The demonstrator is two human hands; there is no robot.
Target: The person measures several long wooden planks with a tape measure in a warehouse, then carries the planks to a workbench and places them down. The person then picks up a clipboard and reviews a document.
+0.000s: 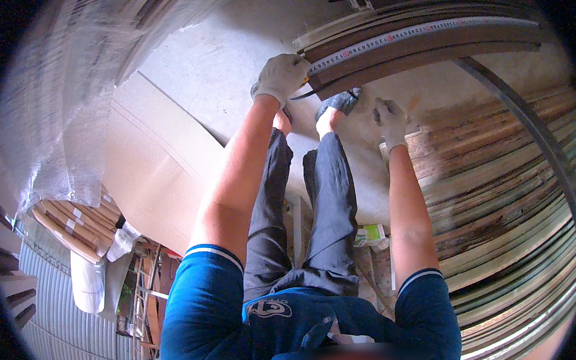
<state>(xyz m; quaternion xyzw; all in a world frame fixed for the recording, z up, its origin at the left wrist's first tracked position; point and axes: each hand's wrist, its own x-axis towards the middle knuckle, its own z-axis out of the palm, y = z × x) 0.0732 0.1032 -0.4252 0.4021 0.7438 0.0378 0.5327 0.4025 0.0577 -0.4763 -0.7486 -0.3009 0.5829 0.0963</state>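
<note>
My left hand, in a pale work glove, is closed around the case of a tape measure at the near left end of a brown board. Little of the case shows; a bit of yellow and a dark strap stick out beside my fingers. From it the white tape blade runs out to the right along the board's face. My right hand, also gloved and with dark smudges on the fingers, hangs above the floor below the board. Its fingers are loosely curled and apart, with nothing seen in them.
A tall stack of long boards fills the right side, crossed by a dark curved-looking metal bar. To the left lie a cardboard sheet and plastic-wrapped bundles. My feet stand on the concrete floor. A green-and-white packet lies near my leg.
</note>
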